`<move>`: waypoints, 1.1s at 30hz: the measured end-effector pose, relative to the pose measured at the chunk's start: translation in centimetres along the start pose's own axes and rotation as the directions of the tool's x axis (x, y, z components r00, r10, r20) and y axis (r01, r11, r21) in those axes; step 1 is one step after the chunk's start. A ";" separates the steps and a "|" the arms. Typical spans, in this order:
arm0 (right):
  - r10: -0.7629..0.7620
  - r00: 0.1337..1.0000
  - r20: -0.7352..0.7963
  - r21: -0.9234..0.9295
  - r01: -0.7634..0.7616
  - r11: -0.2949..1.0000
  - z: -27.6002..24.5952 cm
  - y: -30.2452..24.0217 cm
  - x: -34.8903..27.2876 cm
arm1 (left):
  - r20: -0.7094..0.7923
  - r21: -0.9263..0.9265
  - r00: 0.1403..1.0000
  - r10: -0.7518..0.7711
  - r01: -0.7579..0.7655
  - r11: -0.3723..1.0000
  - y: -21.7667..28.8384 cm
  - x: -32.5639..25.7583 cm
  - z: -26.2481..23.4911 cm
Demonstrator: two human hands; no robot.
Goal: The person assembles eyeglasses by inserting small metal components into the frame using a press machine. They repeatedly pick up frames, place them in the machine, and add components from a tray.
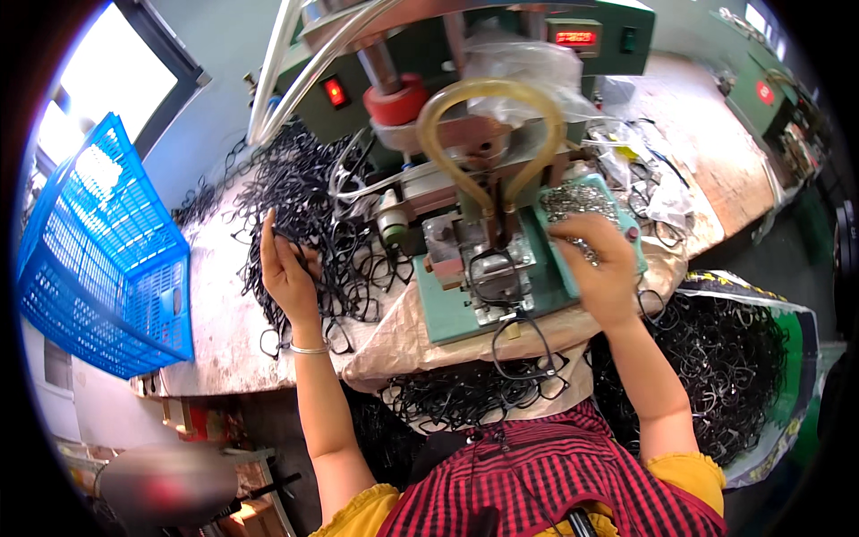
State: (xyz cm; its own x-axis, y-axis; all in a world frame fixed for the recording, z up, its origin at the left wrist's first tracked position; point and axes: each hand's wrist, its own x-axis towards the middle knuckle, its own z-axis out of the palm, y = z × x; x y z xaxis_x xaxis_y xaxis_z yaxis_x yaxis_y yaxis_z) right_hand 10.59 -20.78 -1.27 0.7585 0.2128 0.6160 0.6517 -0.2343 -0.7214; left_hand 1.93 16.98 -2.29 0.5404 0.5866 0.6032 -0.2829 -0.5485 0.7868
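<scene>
My left hand [288,276] is at the edge of a big heap of black eyeglass frames [300,192], its fingers stretched out and nothing seen in them. A black eyeglass frame [526,376] rests on the metal fixture [501,309] of the press, one rim on the fixture and the other hanging over the front edge. Over a green tray [637,246] of small shiny metal parts [577,201], my right hand [601,268] bends with its fingertips drawn together. Whatever lies between those fingertips is too small to make out.
The green press [617,36], with a yellowish hose [429,112], stands over the fixture. A blue plastic crate [107,259] is at the left. More frames [474,389] lie in my lap; a large sack [787,430] of them stands at the right. Clear plastic bags [671,199] lie behind the tray.
</scene>
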 end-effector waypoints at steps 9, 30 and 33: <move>0.282 0.959 -0.006 0.471 -0.246 0.847 5.3 -0.3 -0.1 | 0.208 -0.457 0.842 -0.497 0.533 0.712 1.8 -6.7 3.2; 0.268 0.963 -0.008 0.622 -0.205 0.755 6.1 -1.5 -0.2 | -0.004 -0.260 0.982 0.189 -0.183 0.948 16.7 -4.4 9.8; 0.231 0.973 0.001 0.604 -0.185 0.775 6.4 -1.7 -0.1 | 0.024 -0.348 0.978 0.209 -0.188 0.919 16.0 -3.0 9.7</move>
State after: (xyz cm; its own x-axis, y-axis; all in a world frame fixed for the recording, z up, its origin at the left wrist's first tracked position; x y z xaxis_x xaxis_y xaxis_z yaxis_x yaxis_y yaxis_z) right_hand 9.32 -14.30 -2.11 0.8884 0.1543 0.4324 0.3595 0.3522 -0.8642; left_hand 3.47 0.68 7.25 0.4881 0.4446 0.7511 -0.6371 -0.4067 0.6548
